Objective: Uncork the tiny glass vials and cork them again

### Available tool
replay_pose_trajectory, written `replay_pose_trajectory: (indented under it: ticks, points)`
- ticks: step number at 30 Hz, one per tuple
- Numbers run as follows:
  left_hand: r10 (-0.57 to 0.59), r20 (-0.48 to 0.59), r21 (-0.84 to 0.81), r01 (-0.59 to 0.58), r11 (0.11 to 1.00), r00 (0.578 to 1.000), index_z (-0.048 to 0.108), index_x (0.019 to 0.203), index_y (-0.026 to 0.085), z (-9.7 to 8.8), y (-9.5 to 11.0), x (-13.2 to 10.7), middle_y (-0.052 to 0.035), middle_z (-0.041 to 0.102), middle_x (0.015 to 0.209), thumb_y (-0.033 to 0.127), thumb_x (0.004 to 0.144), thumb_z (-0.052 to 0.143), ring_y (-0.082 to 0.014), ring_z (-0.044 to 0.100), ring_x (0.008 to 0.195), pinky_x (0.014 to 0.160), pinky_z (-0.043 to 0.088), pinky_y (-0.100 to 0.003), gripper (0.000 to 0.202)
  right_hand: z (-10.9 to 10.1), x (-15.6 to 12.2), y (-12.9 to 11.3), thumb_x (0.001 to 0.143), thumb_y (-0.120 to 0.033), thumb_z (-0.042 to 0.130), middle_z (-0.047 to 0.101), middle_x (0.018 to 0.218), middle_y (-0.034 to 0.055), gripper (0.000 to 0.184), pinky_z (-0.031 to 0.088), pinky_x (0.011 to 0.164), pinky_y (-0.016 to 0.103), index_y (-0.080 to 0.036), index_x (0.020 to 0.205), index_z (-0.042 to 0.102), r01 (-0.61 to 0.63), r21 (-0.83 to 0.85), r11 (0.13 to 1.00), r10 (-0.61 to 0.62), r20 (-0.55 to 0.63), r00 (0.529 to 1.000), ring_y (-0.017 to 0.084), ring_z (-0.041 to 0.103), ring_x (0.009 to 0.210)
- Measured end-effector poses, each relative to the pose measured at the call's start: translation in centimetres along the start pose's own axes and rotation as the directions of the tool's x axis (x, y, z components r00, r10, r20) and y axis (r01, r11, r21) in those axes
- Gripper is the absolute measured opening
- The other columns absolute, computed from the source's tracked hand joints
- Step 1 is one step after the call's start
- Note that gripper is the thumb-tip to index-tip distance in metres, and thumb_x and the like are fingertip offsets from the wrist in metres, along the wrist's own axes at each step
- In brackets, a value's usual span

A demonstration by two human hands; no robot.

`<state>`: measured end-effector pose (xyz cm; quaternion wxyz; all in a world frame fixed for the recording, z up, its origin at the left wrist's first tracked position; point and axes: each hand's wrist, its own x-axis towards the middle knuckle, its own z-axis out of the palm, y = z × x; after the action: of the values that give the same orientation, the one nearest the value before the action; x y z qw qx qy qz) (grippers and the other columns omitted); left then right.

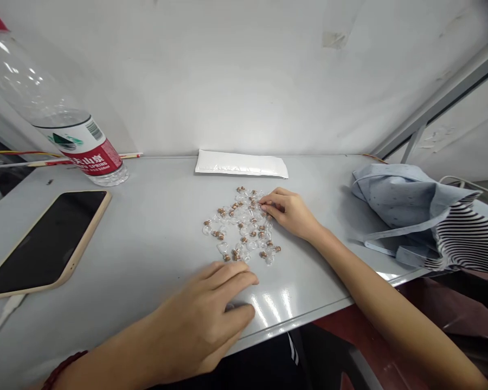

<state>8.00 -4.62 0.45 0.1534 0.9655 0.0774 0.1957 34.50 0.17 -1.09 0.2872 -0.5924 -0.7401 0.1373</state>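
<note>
Several tiny clear glass bottles with brown cork stoppers (244, 225) lie in a loose heap on the grey tabletop. At the heap's upper right edge is my right hand (290, 211), thumb and forefinger pinched on one of these corked bottles, mostly hidden by the fingertips. My left hand (211, 319) hovers near the table's front edge, just below the heap. Its fingers stretch to the right, with a gap between thumb and forefinger. The palm is turned away, so what lies under it is largely hidden.
Along the wall lies a flat white packet (241, 164). A water bottle with a red cap (93, 154) stands at left, behind a phone (49, 244) with a white cable (6, 317). A light blue fabric bag (410, 200) with striped lining sits at right, by the table's edge.
</note>
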Motion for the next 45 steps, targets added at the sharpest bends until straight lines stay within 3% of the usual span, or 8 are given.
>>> replay_pose_trajectory:
  ticks: [9, 14, 22, 32, 35, 38, 41, 45]
  points:
    - [-0.030, -0.122, 0.083, 0.040, 0.996, 0.992, 0.063, 0.087, 0.014, 0.1, -1.6, -0.1, -0.0095, 0.062, 0.102, -0.001, 0.084, 0.048, -0.0224, 0.052, 0.101, 0.084, 0.049, -0.037, 0.022, -0.7, -0.3, -0.4, 0.083, -0.019, 0.052, 0.058, 0.083, 0.0056, 0.008, 0.042, 0.062, 0.029, -0.015, 0.086, 0.058, -0.042, -0.053, 0.998, 0.042, 0.000, 0.999, 0.013, 0.051, 0.063]
    - [-0.105, -0.188, 0.013, 0.110, 0.994, 0.976, 0.064, 0.087, 0.015, 0.3, -2.0, 0.4, -0.0081, 0.063, 0.097, 0.007, 0.088, 0.049, -0.0203, 0.053, 0.096, 0.082, 0.050, -0.035, 0.017, -1.2, -0.6, -2.2, 0.082, -0.027, 0.057, 0.061, 0.080, 0.0043, 0.012, 0.043, 0.062, 0.029, -0.017, 0.086, 0.058, -0.140, 0.279, 0.950, 0.177, -0.114, 0.978, 0.015, 0.055, 0.072]
    - [-0.524, -0.281, -0.378, 0.409, 0.831, 0.804, 0.064, 0.097, 0.019, -2.0, -2.9, 0.6, 0.0001, 0.067, 0.085, 0.020, 0.085, 0.060, -0.0119, 0.061, 0.075, 0.071, 0.051, -0.024, 0.012, 0.6, -3.1, -9.5, 0.088, -0.020, 0.054, 0.060, 0.085, 0.0020, 0.021, 0.046, 0.070, 0.031, -0.019, 0.108, 0.048, -0.110, 0.647, 0.754, -0.073, 0.249, 0.966, 0.013, 0.057, 0.074]
    - [-0.559, -0.177, -0.439, 0.443, 0.782, 0.810, 0.064, 0.082, 0.022, -1.9, -3.5, 0.5, 0.0034, 0.065, 0.073, 0.020, 0.086, 0.056, -0.0101, 0.060, 0.065, 0.059, 0.048, -0.019, 0.009, 1.0, -1.4, -8.6, 0.085, -0.017, 0.058, 0.061, 0.081, 0.0001, 0.032, 0.045, 0.058, 0.025, -0.020, 0.112, 0.041, -0.389, 0.770, 0.506, -0.083, 0.492, 0.867, 0.008, 0.054, 0.061]
    - [-0.528, -0.222, -0.332, 0.446, 0.831, 0.819, 0.061, 0.079, 0.022, -1.9, -3.3, 0.5, 0.0043, 0.063, 0.069, 0.018, 0.083, 0.058, -0.0092, 0.058, 0.061, 0.058, 0.048, -0.018, 0.006, 0.0, -0.8, -7.1, 0.084, -0.022, 0.060, 0.064, 0.084, 0.0017, 0.033, 0.043, 0.050, 0.024, -0.021, 0.113, 0.045, -0.362, 0.733, 0.576, -0.070, 0.485, 0.872, 0.008, 0.056, 0.058]
    - [-0.484, -0.271, -0.219, 0.436, 0.873, 0.832, 0.059, 0.078, 0.021, -1.8, -3.2, 0.5, 0.0040, 0.062, 0.069, 0.018, 0.082, 0.057, -0.0092, 0.058, 0.060, 0.058, 0.048, -0.018, 0.006, -1.1, 0.5, -3.9, 0.084, -0.024, 0.059, 0.064, 0.078, 0.0010, 0.021, 0.044, 0.056, 0.027, -0.020, 0.104, 0.053, -0.164, 0.505, 0.848, 0.120, 0.118, 0.986, 0.010, 0.055, 0.061]
    - [-0.488, -0.307, -0.190, 0.450, 0.873, 0.817, 0.058, 0.080, 0.022, -1.7, -3.4, 0.3, 0.0037, 0.063, 0.070, 0.019, 0.083, 0.056, -0.0100, 0.058, 0.059, 0.058, 0.048, -0.019, 0.005, -1.9, 1.9, -0.6, 0.084, -0.023, 0.057, 0.066, 0.089, 0.0055, 0.013, 0.046, 0.063, 0.029, -0.018, 0.095, 0.060, -0.157, 0.265, 0.951, 0.198, -0.133, 0.971, 0.016, 0.059, 0.079]
    - [-0.480, -0.322, -0.151, 0.456, 0.877, 0.816, 0.058, 0.080, 0.022, -1.9, -3.6, 0.3, 0.0039, 0.063, 0.069, 0.019, 0.082, 0.056, -0.0103, 0.058, 0.059, 0.057, 0.047, -0.020, 0.004, -2.1, 2.7, 1.2, 0.084, -0.022, 0.054, 0.065, 0.116, 0.0080, 0.027, 0.047, 0.078, 0.035, -0.019, 0.109, 0.064, -0.176, 0.205, 0.963, 0.183, -0.015, 0.983, 0.021, 0.058, 0.102]
